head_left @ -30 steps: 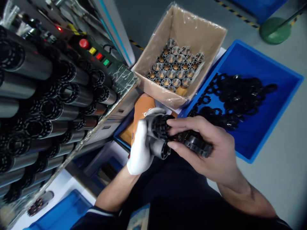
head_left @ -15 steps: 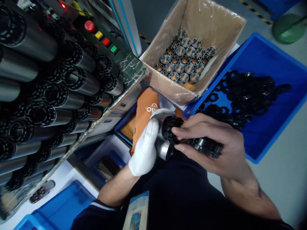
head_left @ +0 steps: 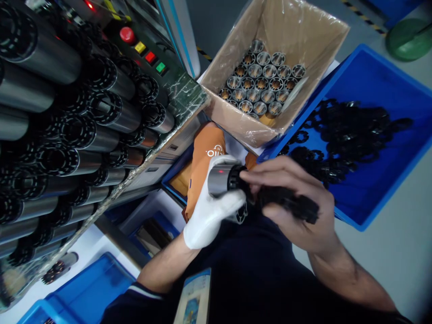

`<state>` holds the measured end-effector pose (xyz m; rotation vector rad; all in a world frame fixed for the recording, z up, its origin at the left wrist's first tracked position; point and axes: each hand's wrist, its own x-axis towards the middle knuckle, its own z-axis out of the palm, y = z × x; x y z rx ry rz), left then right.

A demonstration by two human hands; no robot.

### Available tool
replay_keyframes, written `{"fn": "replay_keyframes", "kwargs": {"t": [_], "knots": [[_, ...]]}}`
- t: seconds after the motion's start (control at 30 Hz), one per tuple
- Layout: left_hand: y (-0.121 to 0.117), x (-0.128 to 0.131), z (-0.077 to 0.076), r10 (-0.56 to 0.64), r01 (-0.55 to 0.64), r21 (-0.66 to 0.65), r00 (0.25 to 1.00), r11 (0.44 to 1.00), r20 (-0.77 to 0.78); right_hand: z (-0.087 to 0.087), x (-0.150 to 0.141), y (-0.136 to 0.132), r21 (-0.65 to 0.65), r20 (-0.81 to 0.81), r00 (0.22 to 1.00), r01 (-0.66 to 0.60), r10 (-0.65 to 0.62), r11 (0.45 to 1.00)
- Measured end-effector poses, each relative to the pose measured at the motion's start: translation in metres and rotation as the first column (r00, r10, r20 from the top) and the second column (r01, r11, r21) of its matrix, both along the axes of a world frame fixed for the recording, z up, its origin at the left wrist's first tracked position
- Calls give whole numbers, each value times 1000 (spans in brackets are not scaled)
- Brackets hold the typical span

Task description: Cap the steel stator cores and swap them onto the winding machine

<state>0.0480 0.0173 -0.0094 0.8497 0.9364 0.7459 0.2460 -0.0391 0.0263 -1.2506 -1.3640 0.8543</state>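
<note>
In a white glove, my left hand (head_left: 207, 213) is wrapped round a silver metal cylinder (head_left: 219, 179) with a black toothed end. A second metal cylinder (head_left: 240, 215), partly hidden, shows below the gloved fingers. My bare right hand (head_left: 305, 193) grips a blurred stack of black plastic rings (head_left: 286, 202). Its fingertips touch the black end (head_left: 238, 177) of the upper cylinder. Whether a single ring is pinched at those fingertips is hidden. An orange cloth (head_left: 200, 157) with white lettering lies behind the glove.
A plastic-lined cardboard box (head_left: 236, 119) holds rows of metal cylinders. To its right, a blue bin (head_left: 381, 189) contains loose black rings. Many cylinders (head_left: 91, 137) are stacked on the left, near a panel (head_left: 145, 49) with coloured buttons. Another blue bin (head_left: 91, 288) sits lower left.
My left thumb has moved across the cylinders, and they have turned in the glove so the upper one shows its side. My right hand has shifted slightly, still holding the black rings.
</note>
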Motion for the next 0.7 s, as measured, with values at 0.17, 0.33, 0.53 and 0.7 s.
{"fn": "replay_keyframes", "kwargs": {"t": [0.17, 0.33, 0.53, 0.7], "knots": [[10, 15, 7, -74, 74, 229, 997, 971, -9, -3, 0, -4, -192, -27, 1000, 7, -12, 981], [10, 15, 10, -22, 127, 484, 976, 866, -216, -16, 0, -5, -225, 13, 1000, -5, 9, 974], [5, 13, 8, 61, -33, 270, 994, 962, -94, -14, 3, -8, 247, 373, 909, 97, -187, 964], [3, 19, 20, 95, -98, 39, 993, 994, 76, -2, -2, -13, 190, 252, 945, 161, -206, 969]]}}
